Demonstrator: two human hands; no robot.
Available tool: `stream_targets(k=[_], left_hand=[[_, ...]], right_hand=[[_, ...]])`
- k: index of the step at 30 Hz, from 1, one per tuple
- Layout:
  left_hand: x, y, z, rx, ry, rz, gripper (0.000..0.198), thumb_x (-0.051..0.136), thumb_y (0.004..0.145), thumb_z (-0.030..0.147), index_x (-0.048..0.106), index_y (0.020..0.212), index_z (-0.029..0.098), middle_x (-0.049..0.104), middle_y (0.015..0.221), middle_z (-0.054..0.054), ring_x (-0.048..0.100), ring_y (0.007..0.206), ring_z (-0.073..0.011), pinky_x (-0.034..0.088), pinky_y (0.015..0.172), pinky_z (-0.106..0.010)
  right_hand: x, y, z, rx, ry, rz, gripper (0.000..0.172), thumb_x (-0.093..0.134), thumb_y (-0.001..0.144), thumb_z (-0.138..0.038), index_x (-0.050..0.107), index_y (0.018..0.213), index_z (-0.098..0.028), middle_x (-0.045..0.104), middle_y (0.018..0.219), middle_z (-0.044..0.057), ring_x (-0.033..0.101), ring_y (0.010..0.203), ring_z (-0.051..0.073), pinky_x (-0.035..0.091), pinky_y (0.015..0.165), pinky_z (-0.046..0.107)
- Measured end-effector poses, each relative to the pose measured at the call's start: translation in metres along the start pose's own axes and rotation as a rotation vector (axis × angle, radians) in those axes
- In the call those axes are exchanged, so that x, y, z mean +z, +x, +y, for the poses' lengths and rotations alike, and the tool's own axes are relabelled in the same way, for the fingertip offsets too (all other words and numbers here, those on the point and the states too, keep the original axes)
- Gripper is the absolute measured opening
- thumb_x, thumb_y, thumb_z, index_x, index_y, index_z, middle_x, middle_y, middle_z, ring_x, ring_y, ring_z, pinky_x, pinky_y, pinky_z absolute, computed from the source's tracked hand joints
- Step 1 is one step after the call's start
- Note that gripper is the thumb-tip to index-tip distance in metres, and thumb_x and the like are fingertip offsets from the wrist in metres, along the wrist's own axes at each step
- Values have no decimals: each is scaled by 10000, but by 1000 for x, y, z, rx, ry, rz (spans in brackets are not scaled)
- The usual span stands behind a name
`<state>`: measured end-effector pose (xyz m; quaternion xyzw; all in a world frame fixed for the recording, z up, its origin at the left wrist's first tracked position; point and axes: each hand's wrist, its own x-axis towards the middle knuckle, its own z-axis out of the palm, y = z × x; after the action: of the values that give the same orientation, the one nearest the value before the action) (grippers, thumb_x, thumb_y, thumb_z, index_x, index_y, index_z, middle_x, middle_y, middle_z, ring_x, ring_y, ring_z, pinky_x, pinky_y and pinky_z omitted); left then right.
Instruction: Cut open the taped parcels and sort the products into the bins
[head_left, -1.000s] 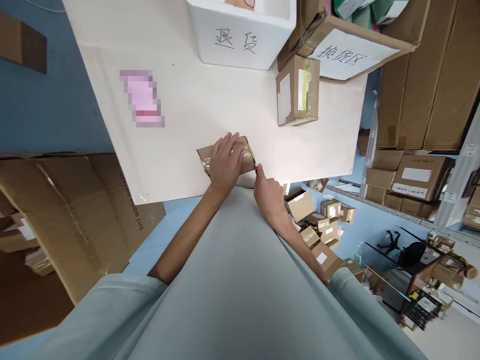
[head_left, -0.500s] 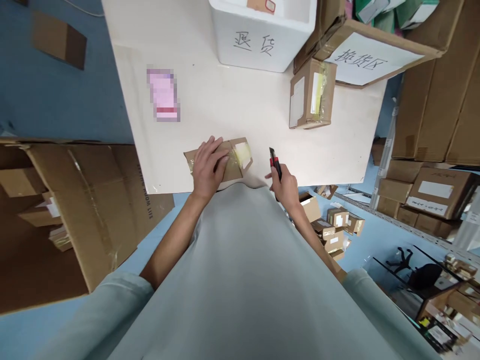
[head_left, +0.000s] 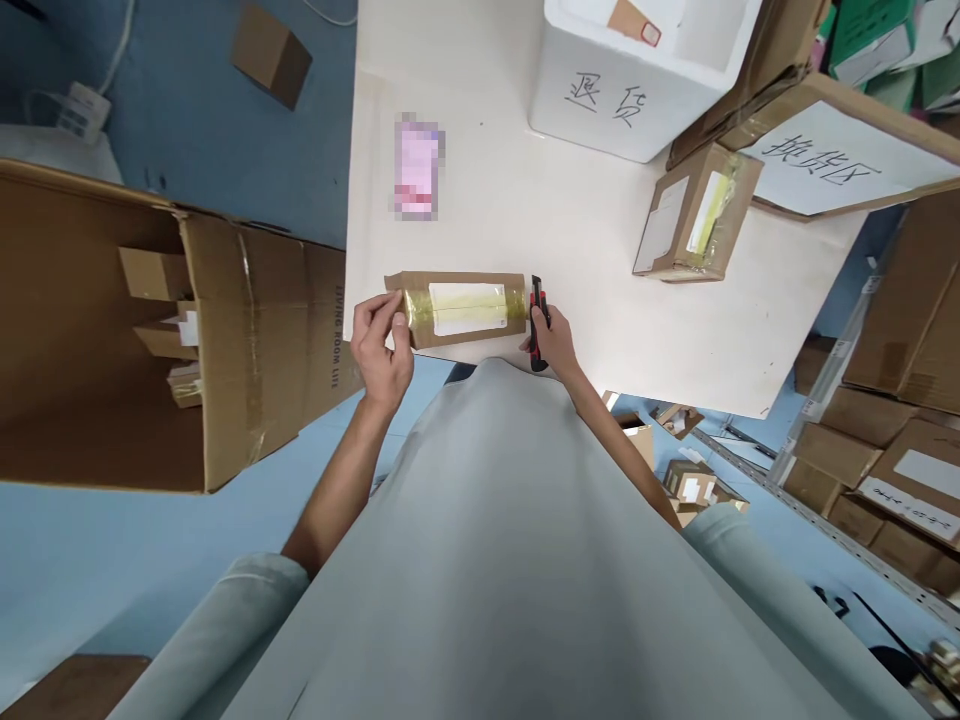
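Observation:
A small cardboard box (head_left: 457,338) lies near the front edge of the white table, its long side running left to right. Clear yellowish tape and a white-and-yellow label (head_left: 469,308) cover its upper face. My left hand (head_left: 384,345) pinches the box's left end between thumb and fingers. At the opposite end, my right hand (head_left: 553,340) is wrapped round a red and black box cutter (head_left: 537,320). The cutter points away from me, right beside the box's right end; whether it touches the cardboard I cannot tell.
A taped box (head_left: 694,215) stands at the right, before a labelled carton (head_left: 817,160) of green packages. Behind is a white foam bin (head_left: 600,100). A blurred pink item (head_left: 417,168) lies left on the table (head_left: 487,220). A large open carton (head_left: 262,340) stands left of the table.
The box has turned so its long labelled face shows. My left hand has shifted from on top of it to its left end. The cutter has come up against the right end. The view has swung left.

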<state>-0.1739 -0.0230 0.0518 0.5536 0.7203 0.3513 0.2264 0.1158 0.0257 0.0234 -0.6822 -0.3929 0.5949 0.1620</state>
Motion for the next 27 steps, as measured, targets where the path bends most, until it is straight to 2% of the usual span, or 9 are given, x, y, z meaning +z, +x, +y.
stream_targets(k=[4, 8, 12, 14, 17, 19, 21, 24, 27], left_hand=[[19, 4, 4, -57, -109, -97, 621, 529, 1144, 720, 765, 1511, 278, 727, 1400, -130, 722, 1378, -306, 624, 1218, -503], [57, 8, 10, -87, -264, -247, 671, 695, 1063, 708, 721, 1552, 249, 697, 1460, -133, 708, 1423, -302, 638, 1219, -489], [96, 1, 11, -171, -406, -393, 682, 779, 1017, 628, 690, 1560, 225, 701, 1517, -162, 731, 1418, -324, 664, 1189, -527], [109, -4, 11, -236, -451, -435, 676, 810, 999, 557, 661, 1578, 242, 709, 1542, -168, 741, 1411, -335, 685, 1154, -546], [118, -9, 11, -256, -500, -465, 570, 792, 1008, 441, 667, 1540, 282, 707, 1575, -145, 724, 1447, -326, 674, 1169, -550], [119, -10, 11, -237, -511, -473, 487, 772, 1011, 402, 703, 1478, 286, 705, 1567, -133, 715, 1460, -318, 662, 1188, -540], [118, -9, 11, -225, -504, -482, 448, 771, 1004, 392, 731, 1435, 273, 703, 1543, -135, 718, 1451, -315, 666, 1184, -525], [117, -7, 9, -207, -508, -492, 445, 775, 1007, 404, 747, 1427, 258, 691, 1525, -141, 722, 1435, -314, 677, 1170, -508], [117, -7, 8, -198, -516, -485, 442, 766, 1030, 445, 751, 1434, 265, 688, 1520, -141, 721, 1428, -313, 690, 1152, -498]], right_hand=[[-18, -18, 9, -15, -28, 72, 328, 455, 1198, -576, 501, 1051, -286, 662, 627, -81, 768, 611, 178, 573, 674, 251], [-47, -38, 21, -19, -71, 218, 274, 424, 1182, -532, 506, 1101, -283, 660, 617, -76, 768, 610, 200, 562, 654, 258], [-79, -51, 25, 16, -202, 323, 351, 393, 1178, -569, 559, 1189, -260, 656, 633, -67, 780, 635, 221, 575, 702, 278], [-90, -56, 20, -2, -349, 344, 414, 365, 1184, -572, 598, 1270, -241, 731, 735, -16, 805, 726, 242, 596, 786, 310], [-96, -63, 4, -103, -621, 380, 490, 305, 1194, -491, 621, 1433, -202, 843, 1128, 139, 817, 1010, 310, 602, 918, 388], [-91, -66, -14, -184, -763, 315, 521, 288, 1196, -418, 587, 1557, -189, 815, 1345, 181, 786, 1146, 337, 591, 958, 411], [-81, -68, -34, -253, -892, 156, 535, 302, 1198, -357, 546, 1648, -201, 791, 1431, 167, 769, 1179, 328, 576, 956, 390], [-61, -64, -62, -315, -1124, -97, 520, 345, 1213, -328, 556, 1680, -237, 785, 1422, 142, 758, 1175, 304, 531, 904, 341], [-45, -52, -81, -312, -1338, -262, 503, 332, 1253, -402, 590, 1658, -252, 796, 1333, 144, 761, 1145, 308, 485, 858, 336]])
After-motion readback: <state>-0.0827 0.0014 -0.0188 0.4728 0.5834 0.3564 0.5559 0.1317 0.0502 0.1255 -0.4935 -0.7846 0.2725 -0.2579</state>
